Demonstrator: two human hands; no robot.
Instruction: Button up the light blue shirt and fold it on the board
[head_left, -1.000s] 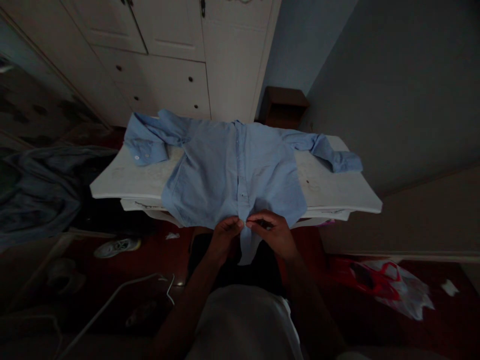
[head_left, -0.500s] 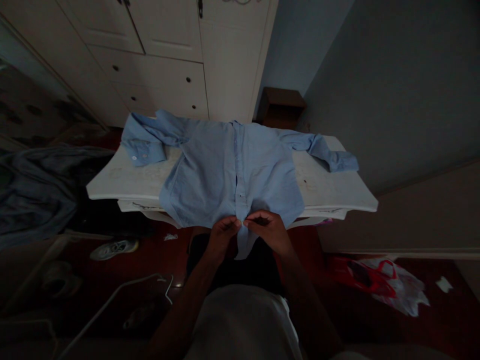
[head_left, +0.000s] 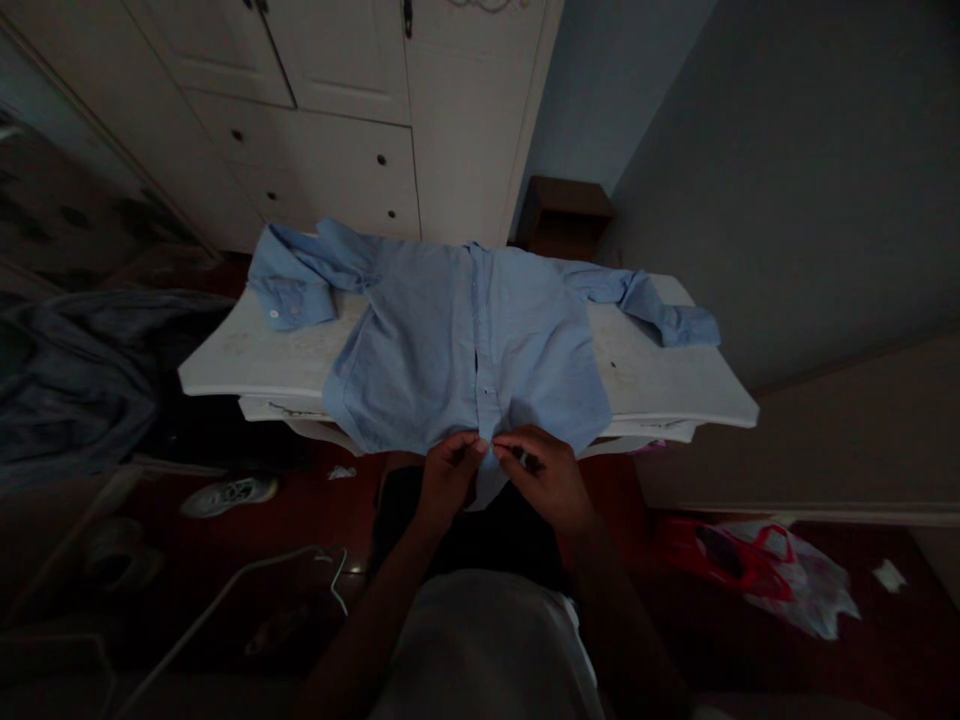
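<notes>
A light blue button-up shirt (head_left: 420,340) lies front up across a white table (head_left: 255,355), its sleeves spread to both sides. Its lower hem hangs over the near edge. My left hand (head_left: 448,478) pinches the front placket close to the hem. Just to the right, my right hand (head_left: 546,474) pinches the same strip, thumb and forefinger together. The fingertips of both hands nearly meet there, and whatever small button lies between them is hidden. Above them on the placket, a buttonhole or button shows as a small mark.
Behind the table stands a white wardrobe (head_left: 337,150), with a small brown cabinet (head_left: 568,200) beside it. Grey clothing (head_left: 82,370) is heaped at left. A shoe (head_left: 229,496) lies on the red floor, and a plastic bag (head_left: 806,580) sits at right.
My right fingertips have shifted slightly right along the placket, and my left hand has turned a little. The hanging hem end has risen slightly. The shirt's upper part stays in place.
</notes>
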